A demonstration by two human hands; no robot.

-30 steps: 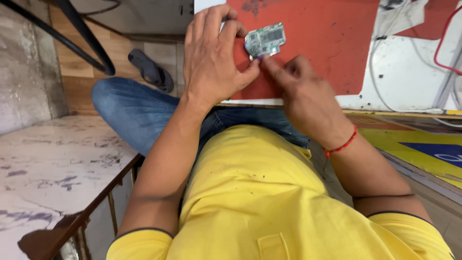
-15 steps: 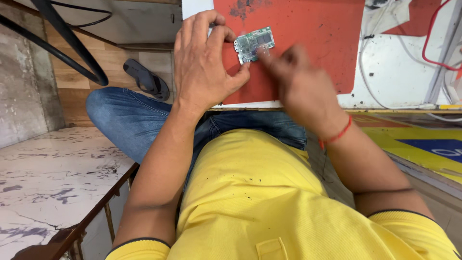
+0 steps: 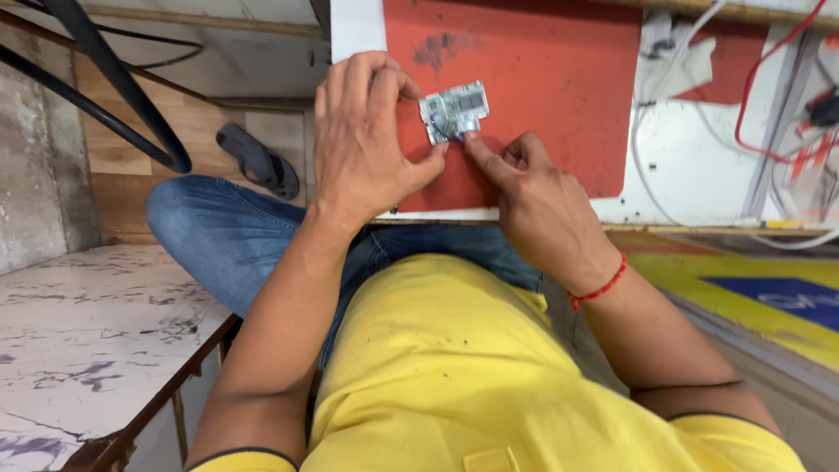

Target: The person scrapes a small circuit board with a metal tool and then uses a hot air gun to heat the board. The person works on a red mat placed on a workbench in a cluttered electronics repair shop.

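A small grey-green circuit board [image 3: 454, 110] lies on a red mat [image 3: 559, 96] at the front of a workbench. My left hand [image 3: 367, 140] rests flat on the mat, its thumb and fingertips against the board's left edge. My right hand [image 3: 533, 201] has its fingers curled, with the index fingertip pressing at the board's lower edge. Whether something small is pinched between those fingertips cannot be made out.
White and red cables [image 3: 752, 105] lie over the white bench top [image 3: 699, 175] to the right. A dark sandal [image 3: 258, 162] sits on the wooden floor at the left. Black tubing [image 3: 114, 87] crosses the upper left. A marbled stone surface [image 3: 79, 341] spreads at lower left.
The view has shifted so the mat and board sit lower and nearer the middle. My right index finger has settled at the board's lower edge; the left hand stays beside the board.
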